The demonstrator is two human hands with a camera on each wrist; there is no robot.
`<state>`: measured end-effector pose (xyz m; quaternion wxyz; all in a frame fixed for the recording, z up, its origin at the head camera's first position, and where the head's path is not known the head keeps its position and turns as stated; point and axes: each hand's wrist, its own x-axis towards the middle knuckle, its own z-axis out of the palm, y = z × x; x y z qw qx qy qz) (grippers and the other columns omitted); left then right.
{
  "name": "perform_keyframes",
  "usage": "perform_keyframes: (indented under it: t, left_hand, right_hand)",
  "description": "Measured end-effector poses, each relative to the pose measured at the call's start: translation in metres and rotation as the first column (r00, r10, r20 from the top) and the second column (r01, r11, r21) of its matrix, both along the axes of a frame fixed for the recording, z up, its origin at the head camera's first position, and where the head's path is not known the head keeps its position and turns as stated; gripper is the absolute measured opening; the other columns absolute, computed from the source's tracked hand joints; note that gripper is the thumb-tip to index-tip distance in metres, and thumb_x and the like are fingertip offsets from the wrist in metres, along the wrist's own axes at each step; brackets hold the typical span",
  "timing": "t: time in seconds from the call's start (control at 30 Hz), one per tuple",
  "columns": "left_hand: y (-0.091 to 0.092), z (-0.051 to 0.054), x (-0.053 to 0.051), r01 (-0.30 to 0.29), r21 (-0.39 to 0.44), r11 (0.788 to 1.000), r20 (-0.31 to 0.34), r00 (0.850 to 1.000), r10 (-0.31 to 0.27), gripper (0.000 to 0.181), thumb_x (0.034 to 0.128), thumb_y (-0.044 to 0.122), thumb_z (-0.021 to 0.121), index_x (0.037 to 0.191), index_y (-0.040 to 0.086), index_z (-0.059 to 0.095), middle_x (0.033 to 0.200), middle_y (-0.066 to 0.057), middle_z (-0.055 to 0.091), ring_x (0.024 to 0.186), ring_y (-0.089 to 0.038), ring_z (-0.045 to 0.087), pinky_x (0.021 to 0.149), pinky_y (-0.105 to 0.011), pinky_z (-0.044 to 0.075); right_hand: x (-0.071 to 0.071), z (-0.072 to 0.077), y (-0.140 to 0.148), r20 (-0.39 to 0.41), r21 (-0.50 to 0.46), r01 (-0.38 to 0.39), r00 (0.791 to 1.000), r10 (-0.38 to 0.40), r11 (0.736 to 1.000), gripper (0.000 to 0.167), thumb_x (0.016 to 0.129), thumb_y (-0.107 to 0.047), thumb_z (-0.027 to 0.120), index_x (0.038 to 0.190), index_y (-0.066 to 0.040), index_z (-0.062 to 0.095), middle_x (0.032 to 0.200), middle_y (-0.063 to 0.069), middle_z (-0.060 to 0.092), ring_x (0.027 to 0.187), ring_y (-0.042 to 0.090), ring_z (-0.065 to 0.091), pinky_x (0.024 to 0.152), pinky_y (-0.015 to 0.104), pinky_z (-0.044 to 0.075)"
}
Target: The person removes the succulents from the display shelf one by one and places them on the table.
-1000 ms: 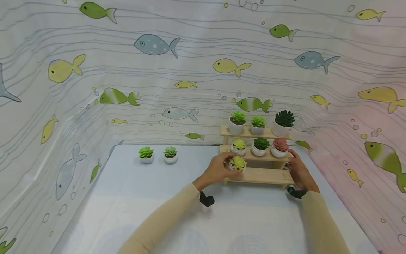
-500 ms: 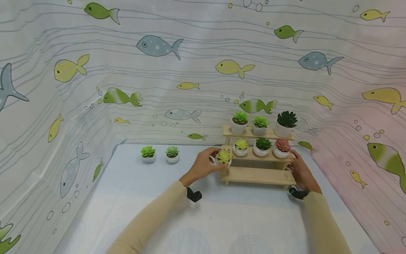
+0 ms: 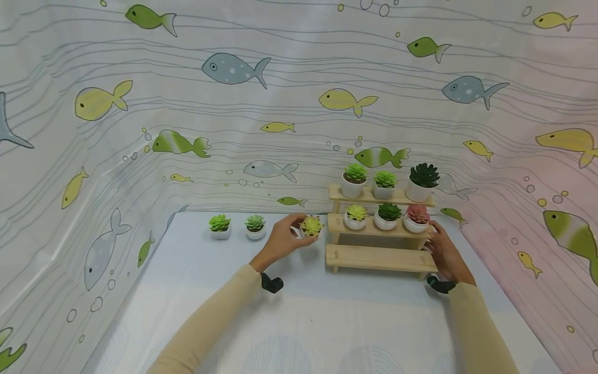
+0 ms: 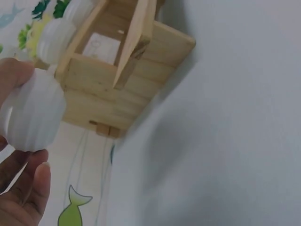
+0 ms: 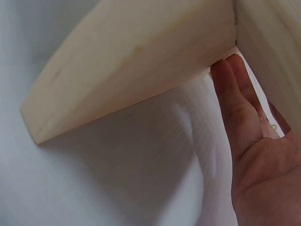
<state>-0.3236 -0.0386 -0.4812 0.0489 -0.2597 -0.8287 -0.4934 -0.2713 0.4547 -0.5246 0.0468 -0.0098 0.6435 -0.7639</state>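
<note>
My left hand pinches a small white pot with a yellow-green succulent, in the air just left of the wooden stand. In the left wrist view, the ribbed pot sits between the thumb and fingers of the left hand. At the stand's right side, the right hand grips the end of the middle shelf. The right wrist view has the fingers of that hand against the wood. The bottom shelf is bare.
Two potted succulents, one in a square pot and one in a round pot, stand at the table's back left. Three pots, one dark green, occupy the top shelf; three more, one red, the middle. A fish-patterned backdrop surrounds the table.
The left hand has carried the yellow-green succulent leftward, from over the bottom shelf's left end to beside the stand. The right hand has stayed at the stand's right side.
</note>
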Motion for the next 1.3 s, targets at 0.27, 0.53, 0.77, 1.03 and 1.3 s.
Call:
perform_keyframes:
  t: [0.27, 0.53, 0.77, 1.03, 1.3]
  left_hand:
    - [-0.019, -0.011, -0.006, -0.059, 0.013, 0.998, 0.042, 0.997, 0.058, 0.069, 0.0808, 0.038, 0.090, 0.138, 0.014, 0.061, 0.120, -0.001, 0.066, 0.102, -0.018, 0.062, 0.086, -0.045, 0.056]
    - [-0.032, -0.017, -0.012, -0.140, 0.044, 0.989, 0.132, 0.982, 0.133, 0.072, 0.0823, 0.042, 0.088, 0.142, 0.014, 0.058, 0.132, -0.006, 0.062, 0.113, -0.026, 0.062, 0.090, -0.042, 0.054]
    - [-0.036, -0.022, -0.017, -0.173, 0.043, 0.984, 0.159, 0.974, 0.164, 0.074, 0.0834, 0.037, 0.088, 0.145, 0.011, 0.056, 0.134, -0.008, 0.061, 0.115, -0.025, 0.060, 0.092, -0.044, 0.053]
    - [-0.033, -0.029, -0.025, -0.213, 0.002, 0.977, 0.160, 0.964, 0.210, 0.069, 0.0841, 0.034, 0.088, 0.141, 0.009, 0.058, 0.132, -0.011, 0.062, 0.115, -0.027, 0.060, 0.092, -0.044, 0.053]
    - [-0.031, -0.032, -0.031, -0.246, -0.032, 0.969, 0.183, 0.951, 0.248, 0.064, 0.0843, 0.031, 0.088, 0.137, 0.006, 0.060, 0.133, -0.013, 0.062, 0.115, -0.028, 0.060, 0.090, -0.042, 0.053]
  right_hand:
    - [-0.001, -0.002, 0.001, -0.020, 0.004, -0.008, 1.000, 0.008, 1.000, 0.041, 0.114, -0.030, 0.035, 0.151, -0.042, 0.022, 0.148, -0.005, 0.034, 0.125, 0.008, 0.046, 0.090, 0.024, 0.051]
    - [-0.001, -0.004, 0.002, -0.049, -0.003, -0.010, 0.999, 0.010, 1.000, 0.039, 0.114, -0.028, 0.035, 0.149, -0.041, 0.025, 0.142, -0.008, 0.040, 0.121, 0.008, 0.049, 0.090, 0.025, 0.052]
    - [-0.003, -0.005, 0.002, -0.047, 0.003, -0.017, 0.999, 0.017, 1.000, 0.040, 0.114, -0.029, 0.035, 0.150, -0.042, 0.023, 0.143, -0.008, 0.038, 0.122, 0.007, 0.048, 0.090, 0.024, 0.051]
    - [-0.003, -0.004, 0.001, -0.040, -0.002, -0.014, 0.999, 0.014, 1.000, 0.040, 0.114, -0.029, 0.034, 0.150, -0.042, 0.023, 0.144, -0.007, 0.037, 0.124, 0.010, 0.047, 0.090, 0.025, 0.052]
    - [-0.001, -0.003, 0.000, -0.037, -0.004, -0.008, 0.999, 0.008, 1.000, 0.040, 0.115, -0.029, 0.035, 0.150, -0.041, 0.023, 0.146, -0.005, 0.036, 0.124, 0.009, 0.047, 0.090, 0.025, 0.051]
